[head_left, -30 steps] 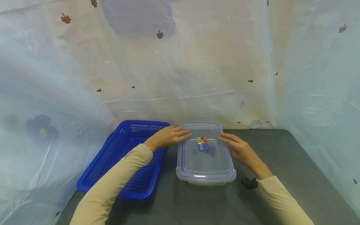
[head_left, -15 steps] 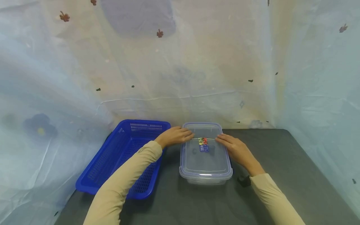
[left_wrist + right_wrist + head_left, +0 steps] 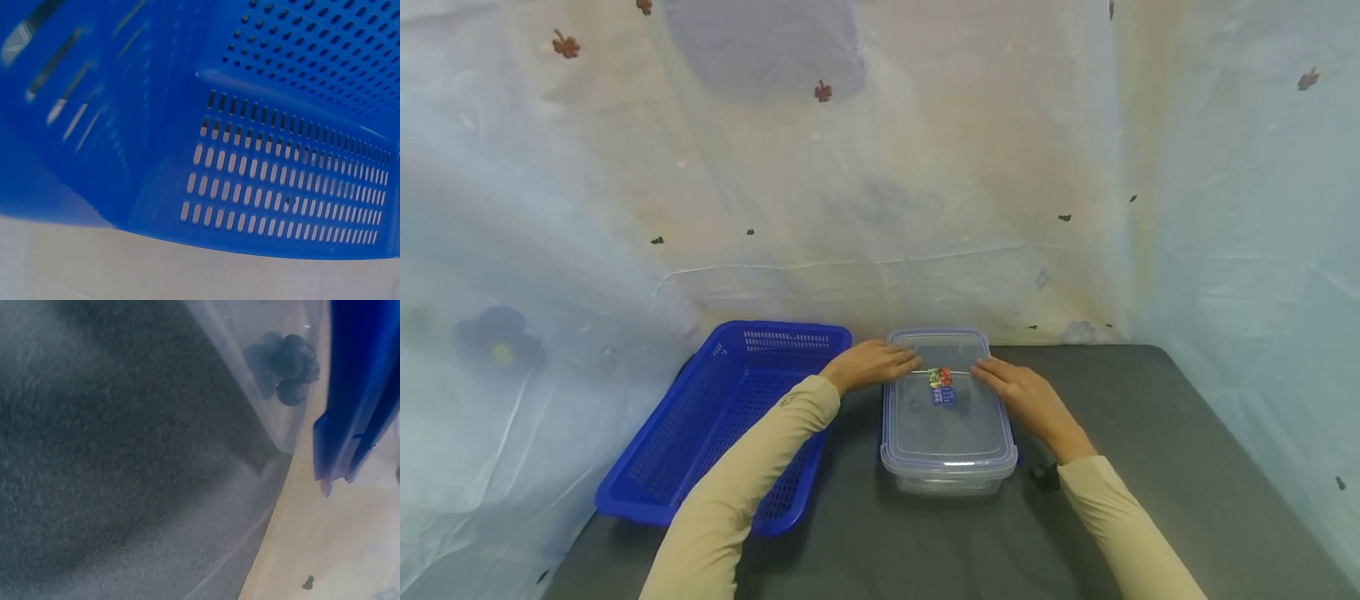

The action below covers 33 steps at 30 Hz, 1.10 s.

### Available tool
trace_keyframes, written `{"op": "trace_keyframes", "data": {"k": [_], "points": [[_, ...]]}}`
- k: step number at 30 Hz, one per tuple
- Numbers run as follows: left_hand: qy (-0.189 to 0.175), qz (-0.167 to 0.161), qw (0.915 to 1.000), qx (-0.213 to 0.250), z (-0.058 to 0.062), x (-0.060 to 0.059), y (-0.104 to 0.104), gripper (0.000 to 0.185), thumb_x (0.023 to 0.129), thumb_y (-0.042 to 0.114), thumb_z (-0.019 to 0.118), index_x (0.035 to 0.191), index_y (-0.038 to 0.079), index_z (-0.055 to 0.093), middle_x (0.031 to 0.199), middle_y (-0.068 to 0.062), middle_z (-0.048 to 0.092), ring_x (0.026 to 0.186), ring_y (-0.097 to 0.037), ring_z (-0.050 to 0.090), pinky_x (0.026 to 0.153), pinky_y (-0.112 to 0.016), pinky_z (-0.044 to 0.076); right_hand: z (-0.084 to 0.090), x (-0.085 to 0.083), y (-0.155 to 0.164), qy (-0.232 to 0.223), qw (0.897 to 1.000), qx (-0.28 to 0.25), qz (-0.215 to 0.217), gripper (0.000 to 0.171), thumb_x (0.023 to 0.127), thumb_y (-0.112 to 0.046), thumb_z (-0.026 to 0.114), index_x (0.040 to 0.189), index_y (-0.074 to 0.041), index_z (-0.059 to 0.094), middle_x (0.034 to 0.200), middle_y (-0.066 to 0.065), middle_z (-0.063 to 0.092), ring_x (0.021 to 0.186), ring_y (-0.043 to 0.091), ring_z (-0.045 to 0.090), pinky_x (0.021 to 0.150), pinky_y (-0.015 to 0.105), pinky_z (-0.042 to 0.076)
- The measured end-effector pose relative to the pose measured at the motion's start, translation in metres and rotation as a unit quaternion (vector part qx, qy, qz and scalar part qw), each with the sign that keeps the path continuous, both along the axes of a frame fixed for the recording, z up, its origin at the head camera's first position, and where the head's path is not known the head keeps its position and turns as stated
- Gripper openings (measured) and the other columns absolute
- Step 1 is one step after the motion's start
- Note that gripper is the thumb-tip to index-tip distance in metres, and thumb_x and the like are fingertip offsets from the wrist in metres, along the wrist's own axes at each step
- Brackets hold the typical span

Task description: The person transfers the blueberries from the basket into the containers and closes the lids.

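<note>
A clear rectangular food storage box stands on the dark table, its lid on top. The lid has a bluish rim and a small printed label. My left hand lies over the lid's left edge with fingers stretched across it. On the opposite edge rests my right hand, fingers extended and their tips on the lid. Both thumbs are hidden in the head view. Neither hand shows in its own wrist view; a blue translucent strip stands at the right wrist view's upper right.
To the left, beneath my left forearm, sits a blue perforated plastic basket, whose slotted wall fills much of the left wrist view. A dark strap-like piece is by my right wrist. Patterned sheeting hangs behind the table.
Both hands have moved slightly inward over the lid, the left one to the right and the right one to the left. The lid's near end looks narrower than before.
</note>
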<state>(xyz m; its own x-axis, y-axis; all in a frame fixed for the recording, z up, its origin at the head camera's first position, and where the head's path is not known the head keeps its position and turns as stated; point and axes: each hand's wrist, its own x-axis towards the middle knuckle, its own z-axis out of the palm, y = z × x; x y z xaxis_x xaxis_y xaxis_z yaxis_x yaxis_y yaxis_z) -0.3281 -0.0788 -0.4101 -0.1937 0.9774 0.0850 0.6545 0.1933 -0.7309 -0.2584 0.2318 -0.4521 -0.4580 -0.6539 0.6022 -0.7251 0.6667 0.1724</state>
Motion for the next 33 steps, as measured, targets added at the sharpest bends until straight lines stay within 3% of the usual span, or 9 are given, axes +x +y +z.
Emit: {"op": "trace_keyframes", "data": {"k": [8, 13, 16, 19, 21, 23, 26, 29, 33], "points": [[-0.041, 0.034, 0.9981, -0.032, 0.000, 0.001, -0.001, 0.050, 0.092, 0.002, 0.062, 0.139, 0.014, 0.052, 0.134, -0.004, 0.058, 0.112, -0.017, 0.060, 0.087, -0.031, 0.051, 0.000, -0.001, 0.000, -0.026, 0.999, 0.029, -0.023, 0.047, 0.076, 0.012, 0.072, 0.120, 0.000, 0.066, 0.122, 0.015, 0.063, 0.108, 0.031, 0.062, 0.076, 0.046, 0.053], [-0.113, 0.051, 0.9916, -0.036, 0.008, -0.001, -0.004, 0.053, 0.092, -0.004, 0.059, 0.141, 0.013, 0.050, 0.138, -0.005, 0.053, 0.109, -0.019, 0.062, 0.087, -0.032, 0.051, -0.002, -0.001, 0.002, -0.048, 0.998, 0.018, -0.019, 0.046, 0.077, 0.012, 0.071, 0.122, -0.001, 0.066, 0.124, 0.015, 0.062, 0.107, 0.032, 0.062, 0.078, 0.047, 0.053], [-0.176, 0.068, 0.9821, 0.009, 0.020, -0.002, -0.008, 0.050, 0.093, -0.004, 0.057, 0.140, 0.011, 0.052, 0.139, -0.007, 0.052, 0.109, -0.022, 0.062, 0.087, -0.033, 0.051, -0.003, 0.000, 0.004, -0.065, 0.998, -0.007, -0.022, 0.051, 0.076, 0.016, 0.069, 0.124, 0.000, 0.064, 0.125, 0.016, 0.061, 0.104, 0.034, 0.063, 0.078, 0.048, 0.052], [-0.251, 0.101, 0.9567, 0.108, 0.037, 0.001, -0.012, 0.050, 0.091, -0.004, 0.062, 0.139, 0.005, 0.051, 0.141, -0.012, 0.050, 0.116, -0.028, 0.058, 0.093, -0.034, 0.048, -0.003, 0.005, 0.008, -0.096, 0.992, -0.059, -0.051, 0.054, 0.076, 0.018, 0.064, 0.127, 0.001, 0.061, 0.126, 0.018, 0.060, 0.107, 0.037, 0.061, 0.079, 0.050, 0.051], [-0.301, 0.117, 0.9215, 0.216, 0.047, 0.006, -0.013, 0.054, 0.090, -0.003, 0.064, 0.141, -0.001, 0.047, 0.144, -0.017, 0.045, 0.124, -0.032, 0.050, 0.101, -0.037, 0.041, -0.003, 0.010, 0.010, -0.107, 0.985, -0.117, -0.069, 0.054, 0.076, 0.019, 0.061, 0.127, 0.004, 0.059, 0.123, 0.022, 0.060, 0.102, 0.039, 0.062, 0.077, 0.051, 0.052], [-0.333, 0.135, 0.8711, 0.334, 0.055, 0.013, -0.011, 0.060, 0.088, -0.003, 0.066, 0.142, -0.005, 0.041, 0.146, -0.021, 0.041, 0.130, -0.034, 0.043, 0.107, -0.038, 0.033, -0.001, 0.016, 0.011, -0.117, 0.973, -0.178, -0.088, 0.048, 0.078, 0.016, 0.060, 0.126, 0.007, 0.059, 0.118, 0.025, 0.062, 0.098, 0.039, 0.063, 0.076, 0.052, 0.051], [-0.368, 0.131, 0.7719, 0.501, 0.056, 0.030, 0.001, 0.063, 0.088, -0.004, 0.065, 0.144, -0.007, 0.037, 0.148, -0.022, 0.037, 0.135, -0.036, 0.037, 0.110, -0.040, 0.028, 0.003, 0.030, 0.006, -0.148, 0.944, -0.276, -0.101, 0.036, 0.084, 0.009, 0.062, 0.120, 0.010, 0.061, 0.107, 0.025, 0.066, 0.086, 0.038, 0.066, 0.072, 0.050, 0.053], [-0.410, 0.129, 0.6761, 0.598, 0.043, 0.053, 0.014, 0.061, 0.089, 0.000, 0.065, 0.143, -0.005, 0.040, 0.144, -0.022, 0.043, 0.130, -0.036, 0.044, 0.105, -0.040, 0.036, 0.006, 0.045, -0.004, -0.200, 0.906, -0.346, -0.137, 0.029, 0.090, -0.005, 0.065, 0.117, 0.007, 0.064, 0.098, 0.020, 0.067, 0.084, 0.034, 0.067, 0.072, 0.047, 0.054], [-0.476, 0.136, 0.5740, 0.652, 0.011, 0.083, 0.023, 0.054, 0.092, 0.006, 0.064, 0.140, -0.007, 0.043, 0.138, -0.026, 0.048, 0.125, -0.037, 0.048, 0.099, -0.040, 0.042, 0.004, 0.061, -0.020, -0.248, 0.873, -0.382, -0.176, 0.035, 0.091, -0.021, 0.068, 0.115, 0.004, 0.068, 0.092, 0.012, 0.065, 0.082, 0.028, 0.066, 0.071, 0.041, 0.055]]}}
